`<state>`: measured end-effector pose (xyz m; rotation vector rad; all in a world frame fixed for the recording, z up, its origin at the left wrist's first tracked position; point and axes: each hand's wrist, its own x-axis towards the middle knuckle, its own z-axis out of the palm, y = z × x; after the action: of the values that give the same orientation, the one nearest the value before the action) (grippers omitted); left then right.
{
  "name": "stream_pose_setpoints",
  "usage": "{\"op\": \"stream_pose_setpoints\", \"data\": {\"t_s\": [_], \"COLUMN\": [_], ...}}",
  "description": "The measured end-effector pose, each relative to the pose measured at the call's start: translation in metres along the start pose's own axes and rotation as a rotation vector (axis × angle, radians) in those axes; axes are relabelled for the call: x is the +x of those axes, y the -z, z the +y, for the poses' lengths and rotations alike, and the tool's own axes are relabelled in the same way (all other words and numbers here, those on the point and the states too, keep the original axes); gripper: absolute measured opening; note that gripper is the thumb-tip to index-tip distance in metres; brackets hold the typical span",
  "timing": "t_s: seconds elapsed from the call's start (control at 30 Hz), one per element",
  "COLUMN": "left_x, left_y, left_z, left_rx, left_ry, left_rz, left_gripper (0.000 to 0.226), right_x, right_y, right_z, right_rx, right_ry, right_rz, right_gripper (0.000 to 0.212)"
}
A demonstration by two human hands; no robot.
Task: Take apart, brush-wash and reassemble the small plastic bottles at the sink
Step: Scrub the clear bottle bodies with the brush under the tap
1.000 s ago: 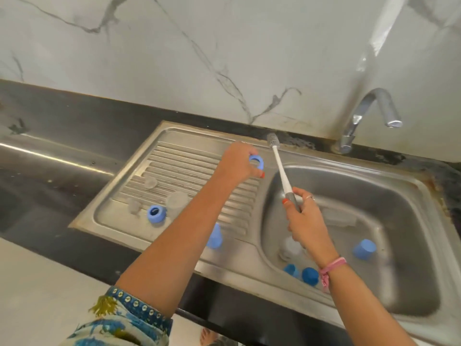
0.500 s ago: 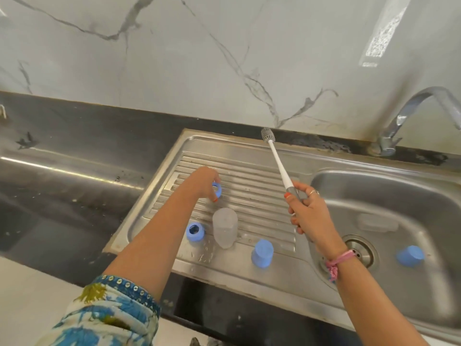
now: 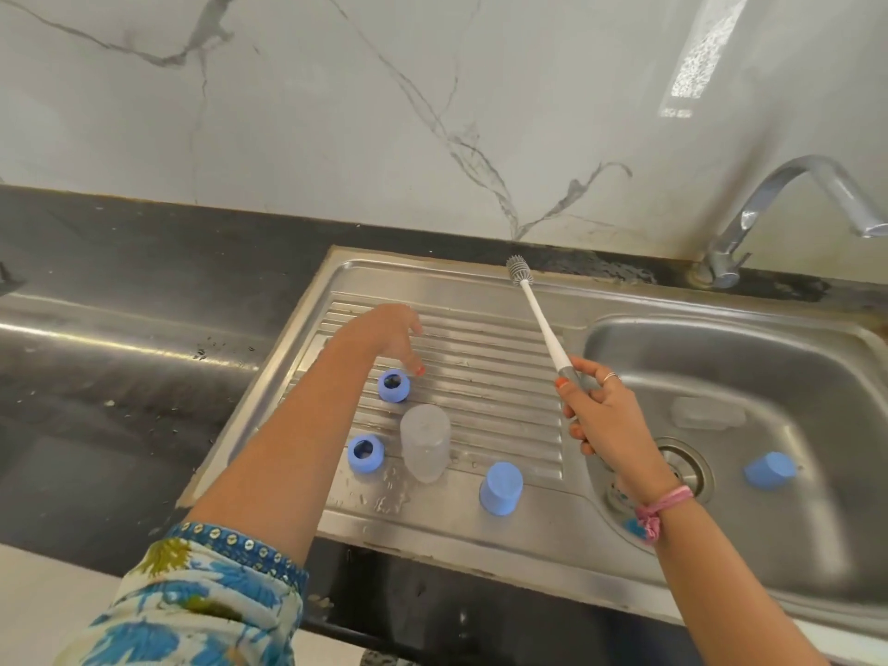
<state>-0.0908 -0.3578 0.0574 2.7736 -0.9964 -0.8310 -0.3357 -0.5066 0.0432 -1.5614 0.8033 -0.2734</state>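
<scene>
On the ribbed drainboard (image 3: pixel 485 377) lie two blue screw rings (image 3: pixel 394 386) (image 3: pixel 366 454), a clear bottle body (image 3: pixel 425 448) standing mouth down, and a blue cap (image 3: pixel 500 487). My left hand (image 3: pixel 391 336) hovers just above the farther ring with its fingers apart and nothing in it. My right hand (image 3: pixel 605 415) grips the grey handle of a long white bottle brush (image 3: pixel 538 314), bristle head pointing up and away. In the sink basin (image 3: pixel 793 377) lie another blue cap (image 3: pixel 769 470) and a clear plastic part (image 3: pixel 706 413).
A chrome tap (image 3: pixel 778 209) stands at the back right, its spout over the basin. The drain (image 3: pixel 682 468) sits partly behind my right wrist, with a bit of blue showing below it. Black counter (image 3: pixel 144 281) stretches left; a marble wall rises behind.
My left hand carried a blue ring from near the basin leftwards, set it on the drainboard and let go. The view swung left. My right hand kept holding the brush.
</scene>
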Motion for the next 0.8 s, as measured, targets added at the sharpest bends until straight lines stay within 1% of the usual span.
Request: {"op": "stream_pose_setpoints", "data": {"t_s": [0.1,0.17,0.37,0.57,0.63,0.7,0.8], "left_x": [0.002,0.004,0.002,-0.006,-0.007,-0.006,0.003], "left_y": [0.011,0.013,0.0,-0.02,-0.035,-0.058,-0.097], "left_z": [0.027,0.047,0.115,0.197,0.226,0.256,0.289], "left_rx": [-0.08,-0.116,-0.118,-0.131,-0.198,-0.301,-0.312], "left_ry": [-0.043,-0.079,-0.171,-0.226,-0.244,-0.238,-0.188], "left_rz": [0.058,0.067,0.025,0.018,-0.014,-0.038,0.04], "left_gripper": [0.059,0.056,0.054,0.052,0.049,0.046,0.044], "right_x": [-0.005,-0.01,-0.024,-0.031,-0.036,-0.043,-0.049], "right_y": [0.012,0.023,0.071,0.152,0.18,0.211,0.256], "right_z": [0.001,0.003,0.02,0.046,0.056,0.069,0.09], "right_rx": [0.03,0.031,0.054,0.031,0.04,0.08,0.008], "right_ry": [0.004,0.008,-0.005,0.028,0.004,-0.073,-0.168], "right_rz": [0.033,0.053,0.117,0.248,0.235,0.186,0.134], "right_gripper": [0.023,0.022,0.022,0.019,0.019,0.018,0.021]}}
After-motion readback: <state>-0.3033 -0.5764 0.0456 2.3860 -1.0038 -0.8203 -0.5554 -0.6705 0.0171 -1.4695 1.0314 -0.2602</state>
